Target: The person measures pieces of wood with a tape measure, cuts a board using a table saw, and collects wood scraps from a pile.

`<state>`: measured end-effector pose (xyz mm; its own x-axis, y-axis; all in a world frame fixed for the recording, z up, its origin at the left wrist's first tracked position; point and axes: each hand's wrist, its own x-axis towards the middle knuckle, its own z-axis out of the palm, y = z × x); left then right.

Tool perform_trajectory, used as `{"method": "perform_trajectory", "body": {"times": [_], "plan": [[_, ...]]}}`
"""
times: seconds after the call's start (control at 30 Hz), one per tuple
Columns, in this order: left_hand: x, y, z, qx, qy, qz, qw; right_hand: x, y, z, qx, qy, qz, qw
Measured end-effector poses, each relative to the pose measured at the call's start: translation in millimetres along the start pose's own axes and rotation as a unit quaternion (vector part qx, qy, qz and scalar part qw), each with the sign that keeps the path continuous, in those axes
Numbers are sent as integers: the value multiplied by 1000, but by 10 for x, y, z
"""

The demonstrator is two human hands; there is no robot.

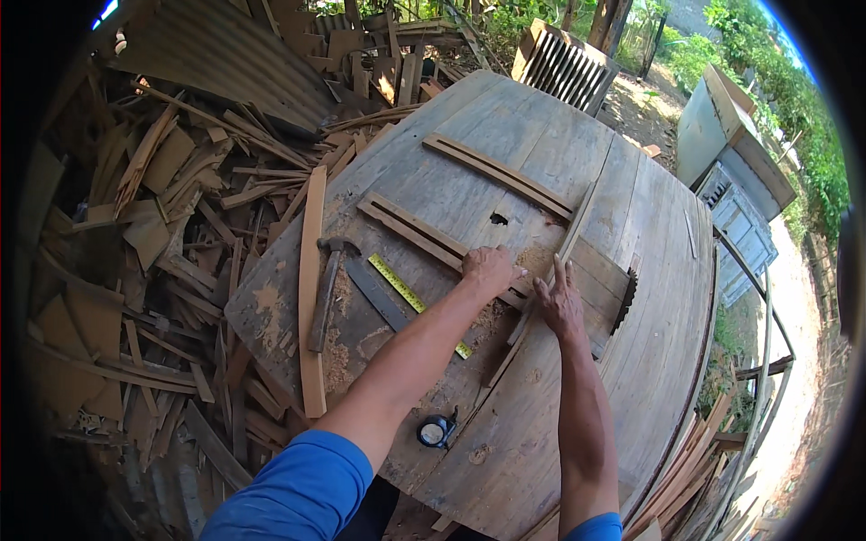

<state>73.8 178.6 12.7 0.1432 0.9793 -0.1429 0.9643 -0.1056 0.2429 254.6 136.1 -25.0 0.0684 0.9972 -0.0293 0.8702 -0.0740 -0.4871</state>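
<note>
My left hand [492, 270] is closed over the near slotted wooden strip [406, 227], its fingers bent around the right part. Just right of it, my right hand [561, 305] lies with fingers stretched out against a long narrow wooden batten [577, 222] that crosses the tabletop [505, 117]. Another slotted strip [496, 173] lies farther off, its right end by the batten. Sawdust [534, 261] is scattered between my hands. Beyond my right hand, a dark toothed blade [625, 302] shows at the edge of a flat board [595, 270].
Left of my arms lie a hammer [327, 298], a long plank [312, 270], a dark flat metal bar [377, 296] and a yellow measuring strip [395, 281]. A tape measure [435, 431] sits near the front edge. Wood scraps [171, 270] pile up beside the table; a cabinet [735, 135] stands right.
</note>
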Motion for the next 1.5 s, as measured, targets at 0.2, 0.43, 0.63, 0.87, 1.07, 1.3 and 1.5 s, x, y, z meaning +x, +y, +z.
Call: {"method": "perform_trajectory", "body": {"times": [0.2, 0.43, 0.63, 0.87, 1.07, 1.3, 1.5], "plan": [[108, -119, 102, 8, 0, 70, 998, -46, 480, 68, -168, 57, 15, 984], [172, -251, 274, 1, 38, 81, 996, -728, 197, 267, -192, 38, -1, 981], [254, -180, 268, 1, 24, 115, 993, -1842, -246, 246, -186, -25, 27, 982], [366, -399, 321, 63, 4, 291, 955, -3380, -479, 400, -197, -25, 56, 978], [669, -449, 209, 119, -27, 511, 851, -3490, -434, 478, -224, -1, 84, 971], [440, -444, 31, 133, -33, 432, 891, -3471, -477, 460, -232, 6, 59, 971], [-893, -169, 73, 87, 230, 259, 934, -3543, -560, 494, -237, -10, 78, 968]]}}
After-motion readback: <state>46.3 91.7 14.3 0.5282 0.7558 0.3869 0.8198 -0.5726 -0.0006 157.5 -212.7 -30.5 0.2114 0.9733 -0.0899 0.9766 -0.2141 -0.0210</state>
